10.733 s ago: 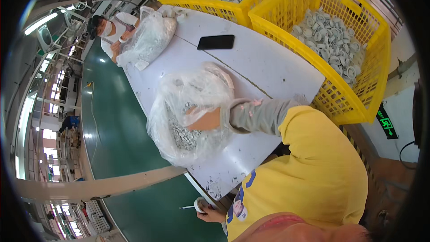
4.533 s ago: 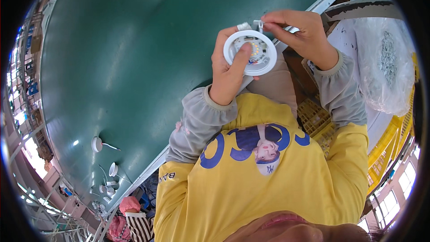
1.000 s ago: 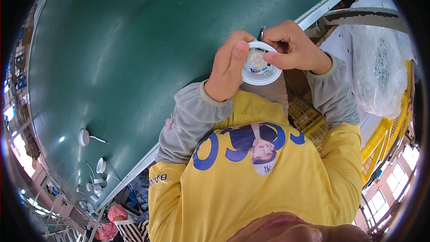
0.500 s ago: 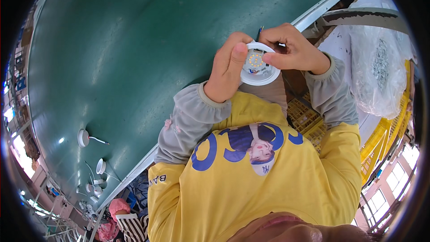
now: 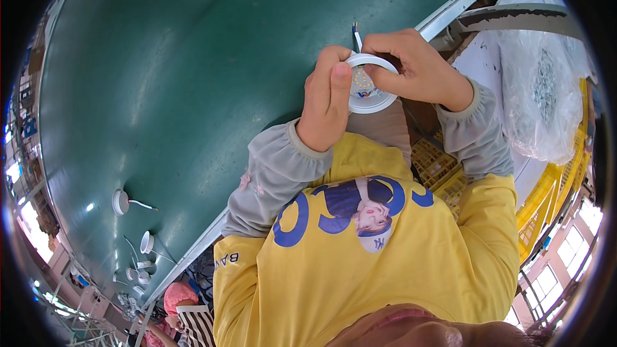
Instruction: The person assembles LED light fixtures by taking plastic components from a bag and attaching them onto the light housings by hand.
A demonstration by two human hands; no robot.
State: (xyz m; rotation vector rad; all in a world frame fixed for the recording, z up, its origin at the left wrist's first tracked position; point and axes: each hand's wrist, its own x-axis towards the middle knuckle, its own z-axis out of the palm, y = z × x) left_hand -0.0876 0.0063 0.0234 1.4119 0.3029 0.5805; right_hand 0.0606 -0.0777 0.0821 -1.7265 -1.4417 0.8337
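Note:
A round white LED downlight [image 5: 376, 104] is held up near the table's front edge, its open face turned toward me. Inside it shows a pale board with a ring of small yellow LEDs and some coloured wire ends. My left hand [image 5: 326, 97] grips the left side of the rim, thumb in front and fingers behind. On the opposite side my right hand [image 5: 414, 67] has its thumb reaching into the housing and its fingers curled at the upper rim. A white cable [image 5: 358, 40] with bared coloured wire ends sticks up from behind the light. The right fingertips are partly hidden.
A green table [image 5: 193, 90] with a metal edge spans the left. On it lie another white lamp [image 5: 120, 202] with a cable and several more lower down. At right are a clear plastic bag [image 5: 540, 96] of small metal parts and yellow crates [image 5: 434, 167]. Another person [image 5: 183, 302] sits lower left.
My right thumb has gone deeper into the downlight, covering more of the board. The cable behind now stands further out above the rim. My left hand keeps its grip.

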